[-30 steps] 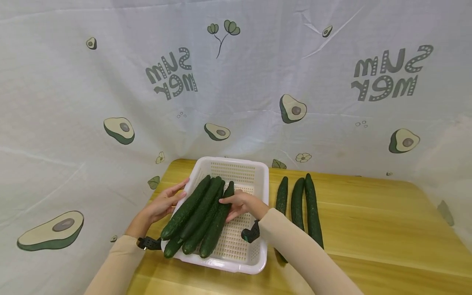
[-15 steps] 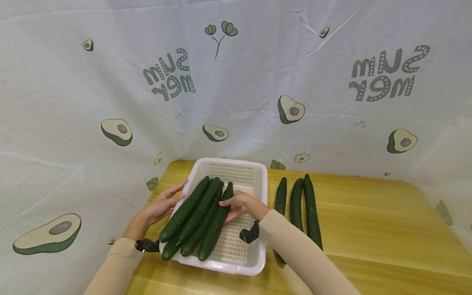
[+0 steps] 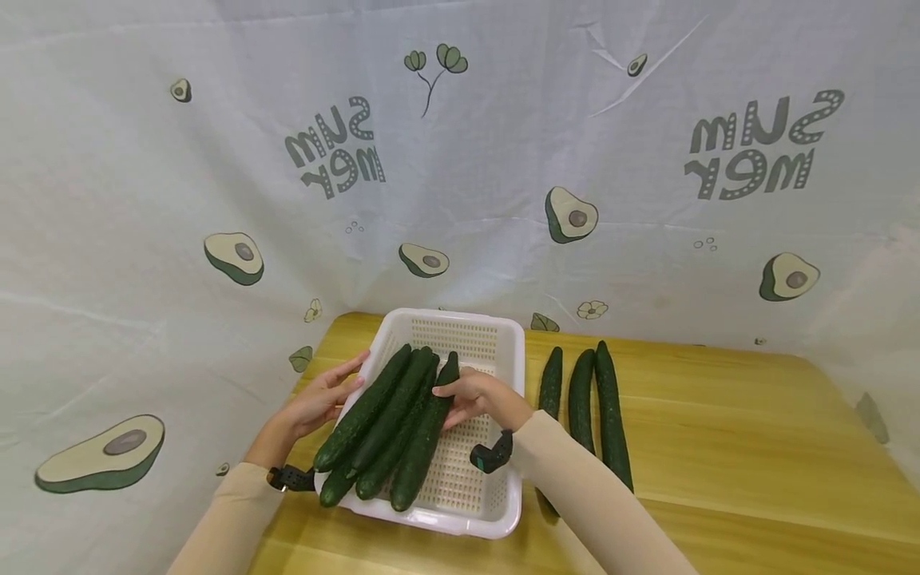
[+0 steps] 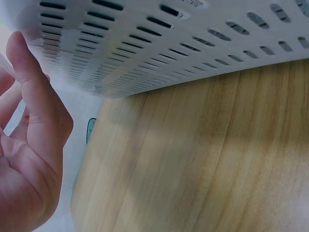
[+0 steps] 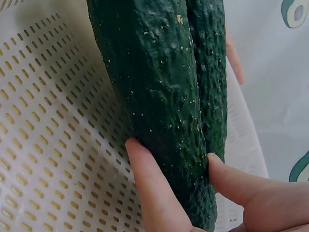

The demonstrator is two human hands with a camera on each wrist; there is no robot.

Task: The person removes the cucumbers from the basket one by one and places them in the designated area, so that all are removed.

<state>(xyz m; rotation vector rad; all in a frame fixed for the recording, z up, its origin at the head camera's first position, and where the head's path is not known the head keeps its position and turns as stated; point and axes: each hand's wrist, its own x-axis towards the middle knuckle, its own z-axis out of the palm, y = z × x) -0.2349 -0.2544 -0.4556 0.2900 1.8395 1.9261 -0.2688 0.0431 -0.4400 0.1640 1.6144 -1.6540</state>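
Note:
In the head view, a white perforated plastic basket (image 3: 510,455) holds several dark green cucumbers slanting along its left side. My left hand (image 3: 316,403) holds the basket's left rim. In the left wrist view that hand (image 4: 29,159) is beside the basket's outer wall (image 4: 145,43), its grip on the rim only partly visible. Inside the basket, my right hand (image 3: 477,397) grips the rightmost cucumber (image 3: 420,455) near its far end. The right wrist view has thumb and a finger (image 5: 154,188) on either side of this cucumber (image 5: 149,72); the other fingers are mostly hidden.
To the basket's right, three cucumbers lie on the wooden table (image 3: 726,431): a left one (image 3: 551,383), a middle one (image 3: 580,399) and a right one (image 3: 611,415). My right forearm crosses over their near ends. A printed white sheet (image 3: 496,160) hangs behind the table.
The right hand has shifted slightly to the right with the rightmost cucumber, whose near end has moved a little right. The left hand stays on the rim.

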